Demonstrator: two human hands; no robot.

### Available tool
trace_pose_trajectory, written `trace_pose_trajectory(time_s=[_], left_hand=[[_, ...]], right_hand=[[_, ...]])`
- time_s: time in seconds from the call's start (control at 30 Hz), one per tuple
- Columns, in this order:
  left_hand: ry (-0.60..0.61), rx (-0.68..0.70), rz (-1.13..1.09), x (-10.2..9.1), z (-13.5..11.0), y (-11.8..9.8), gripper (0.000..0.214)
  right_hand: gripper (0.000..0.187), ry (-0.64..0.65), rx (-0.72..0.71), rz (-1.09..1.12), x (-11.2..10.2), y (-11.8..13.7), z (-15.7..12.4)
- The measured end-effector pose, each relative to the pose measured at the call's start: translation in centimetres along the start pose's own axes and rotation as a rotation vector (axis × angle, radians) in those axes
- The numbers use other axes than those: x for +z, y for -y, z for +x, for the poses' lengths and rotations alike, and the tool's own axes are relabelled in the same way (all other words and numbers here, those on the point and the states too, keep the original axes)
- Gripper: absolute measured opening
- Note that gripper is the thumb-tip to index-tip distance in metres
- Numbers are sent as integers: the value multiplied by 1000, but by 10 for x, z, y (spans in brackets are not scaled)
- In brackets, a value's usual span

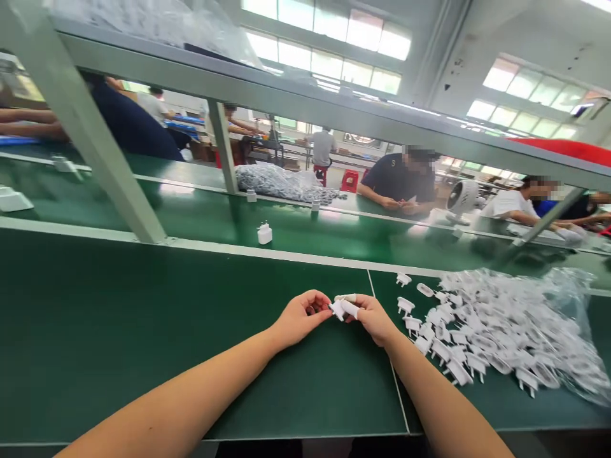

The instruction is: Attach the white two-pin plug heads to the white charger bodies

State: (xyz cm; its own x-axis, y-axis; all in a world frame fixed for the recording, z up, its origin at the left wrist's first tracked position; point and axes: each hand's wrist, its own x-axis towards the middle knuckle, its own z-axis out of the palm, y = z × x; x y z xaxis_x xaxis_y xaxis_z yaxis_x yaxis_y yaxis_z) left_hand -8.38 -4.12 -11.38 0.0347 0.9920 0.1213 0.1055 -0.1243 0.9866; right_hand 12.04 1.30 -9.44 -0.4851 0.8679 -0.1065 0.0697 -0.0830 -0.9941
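My left hand point(301, 316) and my right hand point(372, 316) meet over the green work surface point(143, 331) near its middle. Together they pinch a small white plug part point(342, 308) between their fingertips. My right forefinger wears a pale finger cot. The fingers of both hands are curled closed around the part. Just right of my right hand lies a heap of white plug parts point(491, 331), spilling out of a clear plastic bag point(568, 299).
A green conveyor belt point(200, 219) runs behind the bench with a white plug point(264, 233) standing on it. A grey metal frame post point(90, 140) rises at the left. Across the belt other people sit working, beside a small fan point(462, 200) and another bag of parts point(281, 181).
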Motion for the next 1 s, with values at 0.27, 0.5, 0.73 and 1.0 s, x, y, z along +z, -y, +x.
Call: trace_pose_trajectory(time_s=[0.27,0.5,0.73,1.0], left_hand=[[64,-42,-33,-2,-10,-9,37],[51,-97,-39,-2,-11,-6,45],[39,-150,-68,0,-16,-7,57],[-30,-189,-137,2,-16,-5,68]], right_hand=[[57,18,108,138,6,-2,-8],[63,18,161,161,7,-4,-8],[62,-16,189,154,14,-8,-17],[57,-30,150,111,19,-10,-25]])
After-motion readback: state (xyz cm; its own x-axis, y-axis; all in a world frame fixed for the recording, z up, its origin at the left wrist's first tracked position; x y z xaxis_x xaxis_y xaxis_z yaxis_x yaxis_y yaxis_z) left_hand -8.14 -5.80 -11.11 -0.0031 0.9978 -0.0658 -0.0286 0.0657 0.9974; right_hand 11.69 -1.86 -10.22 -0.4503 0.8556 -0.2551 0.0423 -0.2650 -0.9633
